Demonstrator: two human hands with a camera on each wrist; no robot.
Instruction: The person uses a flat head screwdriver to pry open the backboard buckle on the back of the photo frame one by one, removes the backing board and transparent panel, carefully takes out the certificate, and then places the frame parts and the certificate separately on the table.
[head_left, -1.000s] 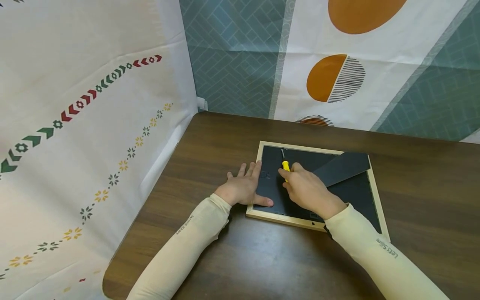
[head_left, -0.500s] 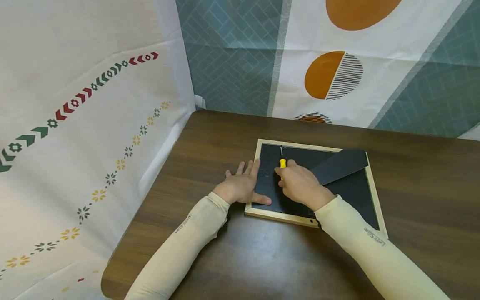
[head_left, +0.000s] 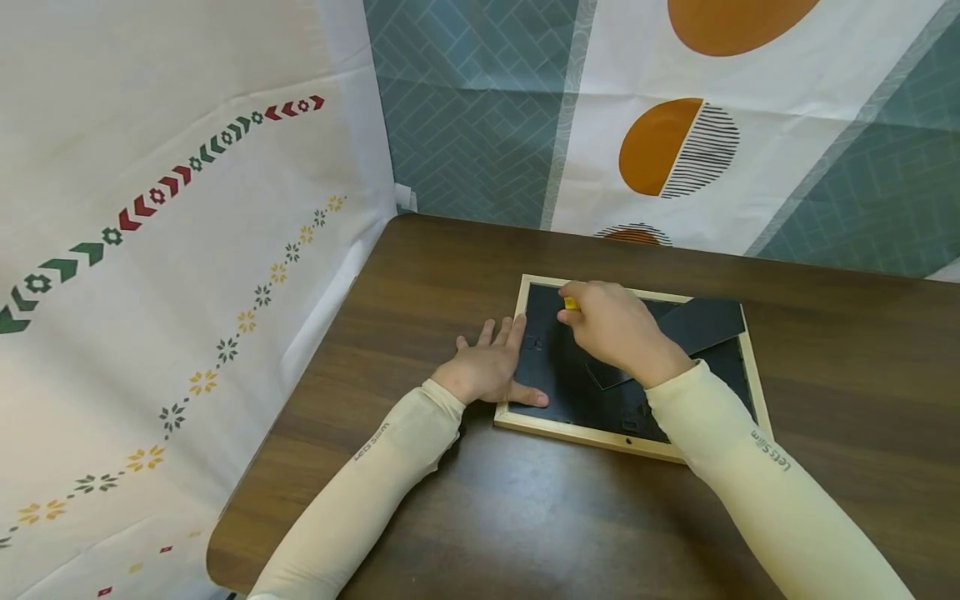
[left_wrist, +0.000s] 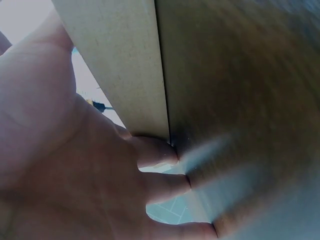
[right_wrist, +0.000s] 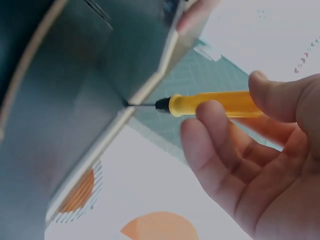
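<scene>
A picture frame (head_left: 577,431) with a pale wooden rim lies face down, its black backing board (head_left: 562,392) upward. My left hand (head_left: 486,371) is spread over its left side, thumb on the board and fingertips reaching the table. Near the frame's far left corner, my right hand (head_left: 611,327) grips a yellow-handled screwdriver (right_wrist: 210,103). In the right wrist view its thin shaft points at the board, the tip right beside the inner edge of the far rim. From the head view, only a bit of the handle shows.
A black easel stand (head_left: 705,321) is attached to the backing, slanting toward the frame's far right corner. The brown wooden table (head_left: 420,283) extends around the frame. Patterned cloths hang behind the table (head_left: 480,125) and along its left side (head_left: 187,292).
My right hand has moved away from me toward the far rim and tipped the screwdriver more upright, so its shaft is now hidden in the head view. The left hand stays put.
</scene>
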